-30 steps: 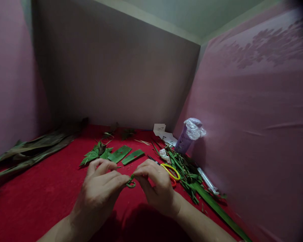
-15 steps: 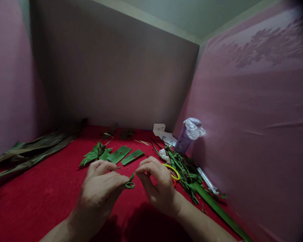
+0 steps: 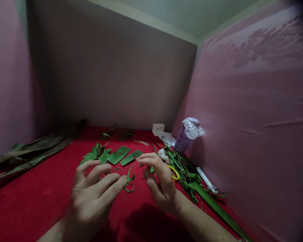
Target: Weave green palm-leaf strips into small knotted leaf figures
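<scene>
My left hand (image 3: 94,195) pinches a thin green leaf strip (image 3: 129,184) between thumb and forefinger, its other fingers spread. The strip is bent into a small loop at the bottom, with loose ends standing up above. To the right of it, my right hand (image 3: 161,185) hovers with thumb and fingers apart, holding nothing that I can see. Just behind the hands, two cut leaf pieces (image 3: 118,155) and a folded leaf bundle (image 3: 97,153) lie on the red cloth (image 3: 40,191). Scissors with a yellow handle (image 3: 175,172) are partly hidden behind my right hand.
Leaf scraps (image 3: 181,171) are heaped at the right, with a long green leaf (image 3: 217,211) and a white tool (image 3: 206,179) alongside. A purple container (image 3: 183,139) wrapped in plastic stands by the pink wall (image 3: 255,134). Thin sticks (image 3: 141,143), paper cards (image 3: 166,137) and dried leaves (image 3: 45,146) lie farther back.
My right hand has let go of the strip's upper end and opened its fingers. The strip's ends now stand loose, and my left hand's fingers have spread somewhat.
</scene>
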Tool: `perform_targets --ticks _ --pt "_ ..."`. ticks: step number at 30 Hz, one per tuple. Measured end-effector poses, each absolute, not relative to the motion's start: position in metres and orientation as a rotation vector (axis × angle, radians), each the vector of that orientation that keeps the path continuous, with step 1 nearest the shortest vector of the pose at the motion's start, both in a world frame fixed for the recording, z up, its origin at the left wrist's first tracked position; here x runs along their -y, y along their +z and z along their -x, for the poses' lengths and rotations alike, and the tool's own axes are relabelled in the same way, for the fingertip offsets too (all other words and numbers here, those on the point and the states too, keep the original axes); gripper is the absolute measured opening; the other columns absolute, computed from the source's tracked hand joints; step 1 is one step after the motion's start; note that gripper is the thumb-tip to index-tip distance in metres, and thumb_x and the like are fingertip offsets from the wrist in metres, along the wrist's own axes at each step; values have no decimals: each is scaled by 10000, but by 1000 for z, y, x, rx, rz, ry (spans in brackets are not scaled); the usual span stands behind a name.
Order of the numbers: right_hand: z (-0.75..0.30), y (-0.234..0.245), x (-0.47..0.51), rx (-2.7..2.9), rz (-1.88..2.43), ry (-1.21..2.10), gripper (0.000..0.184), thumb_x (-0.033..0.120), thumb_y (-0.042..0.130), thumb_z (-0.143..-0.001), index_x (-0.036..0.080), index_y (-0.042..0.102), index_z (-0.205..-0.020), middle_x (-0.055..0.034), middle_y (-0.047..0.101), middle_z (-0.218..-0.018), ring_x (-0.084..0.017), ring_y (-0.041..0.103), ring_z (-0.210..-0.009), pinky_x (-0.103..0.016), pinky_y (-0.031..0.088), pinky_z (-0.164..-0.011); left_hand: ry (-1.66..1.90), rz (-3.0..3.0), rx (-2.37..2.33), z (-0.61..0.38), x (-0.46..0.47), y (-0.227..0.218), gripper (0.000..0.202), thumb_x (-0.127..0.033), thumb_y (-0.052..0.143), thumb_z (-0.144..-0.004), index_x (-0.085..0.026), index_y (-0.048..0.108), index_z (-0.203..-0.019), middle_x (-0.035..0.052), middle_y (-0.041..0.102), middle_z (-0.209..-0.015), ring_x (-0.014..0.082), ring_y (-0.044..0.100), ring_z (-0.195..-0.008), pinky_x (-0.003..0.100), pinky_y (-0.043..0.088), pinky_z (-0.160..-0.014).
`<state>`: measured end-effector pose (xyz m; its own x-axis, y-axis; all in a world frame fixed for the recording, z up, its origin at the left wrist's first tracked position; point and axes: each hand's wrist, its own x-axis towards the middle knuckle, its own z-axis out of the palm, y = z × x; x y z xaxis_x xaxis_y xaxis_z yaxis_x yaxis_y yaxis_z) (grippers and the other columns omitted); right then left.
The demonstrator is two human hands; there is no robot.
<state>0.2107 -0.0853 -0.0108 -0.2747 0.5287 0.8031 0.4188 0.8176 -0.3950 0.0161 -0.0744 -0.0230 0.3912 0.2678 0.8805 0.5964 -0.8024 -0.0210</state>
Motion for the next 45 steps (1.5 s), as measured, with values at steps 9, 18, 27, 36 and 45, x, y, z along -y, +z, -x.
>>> perform_targets --ticks 9,18,27,36,45 --pt "-200 -9 99 1922 617 169 147 85 546 -807 181 579 -914 -32 569 -776 -139 541 -744 -271 456 -664 -1199 2216 612 -14 84 -27 199 -126 516 -854 -194 672 -957 12 742 -845 220 571 -897 509 299 -955" --pt "-198 -7 99 1798 821 404 95 226 522 -853 172 598 -841 -22 587 -717 -130 529 -663 -264 427 -625 -1168 2109 655 -13 81 -23 188 -133 533 -847 -207 682 -937 17 742 -828 225 583 -885 507 310 -937" --pt "-200 -14 82 1546 985 1217 612 595 323 -863 103 641 -687 -38 577 -555 -84 472 -464 -208 372 -469 -1118 2067 653 -14 80 -23 191 -106 547 -833 -204 689 -914 23 740 -823 238 596 -870 517 332 -907" --pt "-206 -7 79 1532 1015 1501 340 448 695 -677 124 597 -646 26 549 -536 -56 446 -458 -174 346 -446 -1103 2109 630 -18 83 -24 190 -106 532 -842 -186 682 -928 35 732 -822 229 586 -869 522 316 -922" --pt "-213 -6 77 1557 958 1519 275 376 736 -658 129 615 -668 37 557 -555 -55 453 -486 -200 339 -502 -1194 2142 614 -18 82 -25 189 -118 530 -846 -186 683 -935 29 737 -805 238 579 -858 535 327 -900"
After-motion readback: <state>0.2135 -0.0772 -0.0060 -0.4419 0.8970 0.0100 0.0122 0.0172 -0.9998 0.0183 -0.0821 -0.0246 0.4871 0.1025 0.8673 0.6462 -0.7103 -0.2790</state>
